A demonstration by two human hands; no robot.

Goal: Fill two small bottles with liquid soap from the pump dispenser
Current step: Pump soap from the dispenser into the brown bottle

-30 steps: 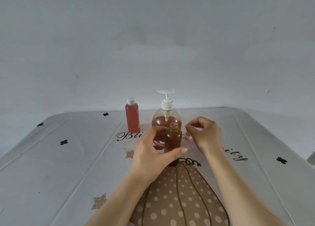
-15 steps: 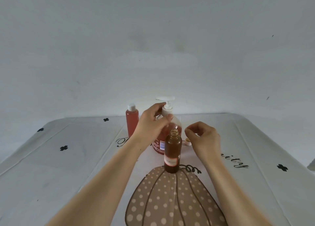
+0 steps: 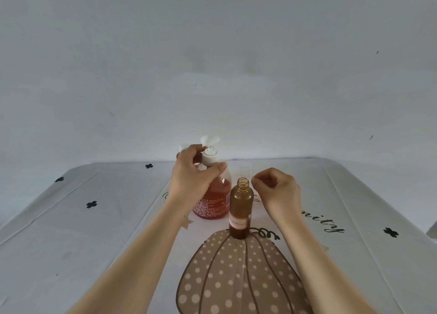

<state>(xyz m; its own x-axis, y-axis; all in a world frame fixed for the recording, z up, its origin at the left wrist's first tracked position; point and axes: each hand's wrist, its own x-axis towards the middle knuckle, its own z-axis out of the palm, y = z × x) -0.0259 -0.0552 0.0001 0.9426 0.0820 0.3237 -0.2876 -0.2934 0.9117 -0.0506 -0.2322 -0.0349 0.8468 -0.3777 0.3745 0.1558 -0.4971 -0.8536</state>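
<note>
Your left hand (image 3: pixel 197 178) gripped the pump dispenser (image 3: pixel 212 205) at its white collar. Fingers and thumb were curled round the neck just below the pump head (image 3: pixel 209 140), which was blurred in the view. The hold looked meant to steady or turn the pump, so that its spout would come round toward the amber bottle (image 3: pixel 240 209). That bottle stood upright and uncapped, just beside the dispenser on your right, on the stem end of the pumpkin print (image 3: pixel 236 278) on the tablecloth (image 3: pixel 94 231). It sat close enough for the soap to be caught, and its mouth was open for filling. How much soap it held could not be told through the dark glass.

Your right hand (image 3: pixel 279 190) hovered just right of the bottle's mouth and apart from it, fingers curled with the thumb tip near the forefinger. Whether they pinched anything could not be told. It seemed placed to take hold of the bottle.

Behind your left hand, only the white cap of a second small bottle (image 3: pixel 183 147) showed.
</note>
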